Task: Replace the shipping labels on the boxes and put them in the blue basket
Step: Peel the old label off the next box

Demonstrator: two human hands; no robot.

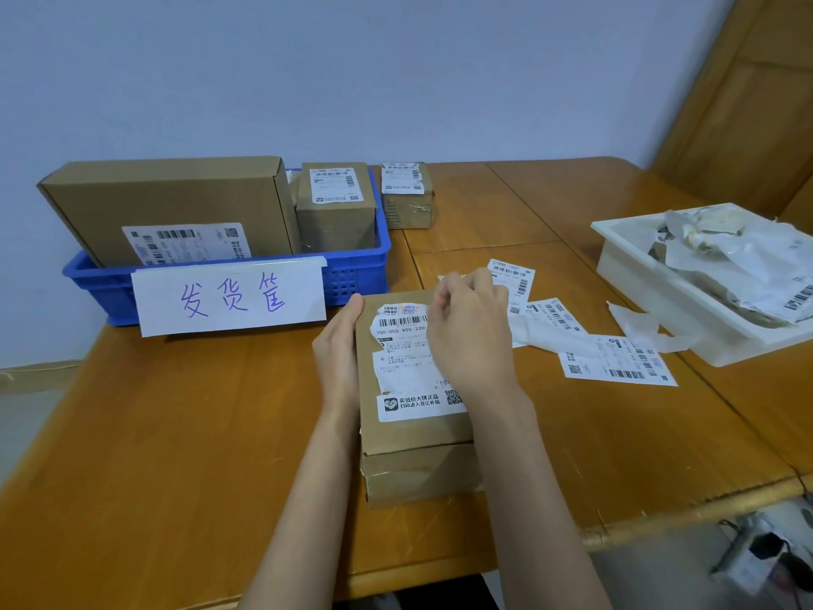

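Cardboard box (413, 416) lies flat near the middle of the wooden table (176, 433), its long axis running from the near edge toward the far side, tipped slightly to the left at the far end. Its old label (409, 367), torn and partly peeled, faces up. The left hand (336, 345) holds the box's left edge, fingers curled round the far left corner. The right hand (470, 328) hovers over the far right part of the label with fingers bunched together, pinching at its torn top edge.

To the far left sits the blue basket (352, 275), a handwritten paper sign (231, 299) taped across its front. Inside it stand a large box (176, 204) and a smaller box (336, 209), both labelled. Just beside the basket's right end, another small box (407, 195) rests on the table. Fresh labels (616, 358) lie scattered right of the hands. Farther right, a white tray (638, 266) holds crumpled label scraps (726, 257).
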